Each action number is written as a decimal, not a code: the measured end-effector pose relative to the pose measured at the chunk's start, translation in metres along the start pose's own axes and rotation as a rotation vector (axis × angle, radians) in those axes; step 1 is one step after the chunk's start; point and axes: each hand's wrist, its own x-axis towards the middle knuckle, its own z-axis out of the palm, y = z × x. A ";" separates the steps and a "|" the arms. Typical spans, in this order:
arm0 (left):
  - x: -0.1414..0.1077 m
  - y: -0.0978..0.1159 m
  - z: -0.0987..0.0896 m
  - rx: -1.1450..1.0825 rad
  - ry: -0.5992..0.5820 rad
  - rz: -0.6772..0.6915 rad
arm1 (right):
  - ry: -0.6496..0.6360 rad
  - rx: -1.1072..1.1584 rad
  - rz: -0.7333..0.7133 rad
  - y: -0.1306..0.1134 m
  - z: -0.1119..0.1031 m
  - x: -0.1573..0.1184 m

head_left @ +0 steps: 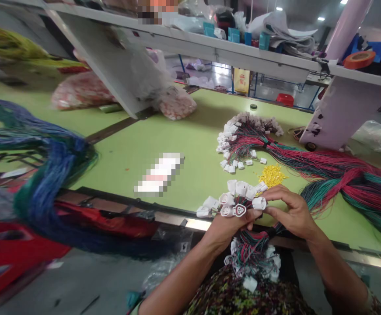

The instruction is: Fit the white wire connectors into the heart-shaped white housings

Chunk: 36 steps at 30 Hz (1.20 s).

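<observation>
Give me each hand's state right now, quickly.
Left hand: closed, holding a bunch of white connectors.
Right hand: pinching one white connector at the bunch's edge.

This is a wiring workshop on a factory floor. A blue wire bundle [54,153] drapes over the near edge of the green work surface [127,144], at left; a red-and-green wire bundle [303,159], tipped with white connectors [231,130], stretches toward the right edge. Bagged small parts [177,103] lie toward the far edge; ceiling lights [321,19] glow beyond.

dark garment [242,299] speckled green and red, patterned sleeve [376,306], bare hands [293,214]
</observation>
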 end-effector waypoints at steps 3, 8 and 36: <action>0.002 0.000 0.004 -0.080 0.093 -0.003 | -0.087 -0.040 -0.061 0.000 -0.010 0.011; 0.000 -0.001 0.006 -0.257 0.251 0.004 | 0.151 -0.218 0.155 0.028 -0.031 0.008; 0.003 -0.004 0.010 -0.300 0.239 -0.122 | 0.239 0.114 0.230 0.024 0.029 -0.022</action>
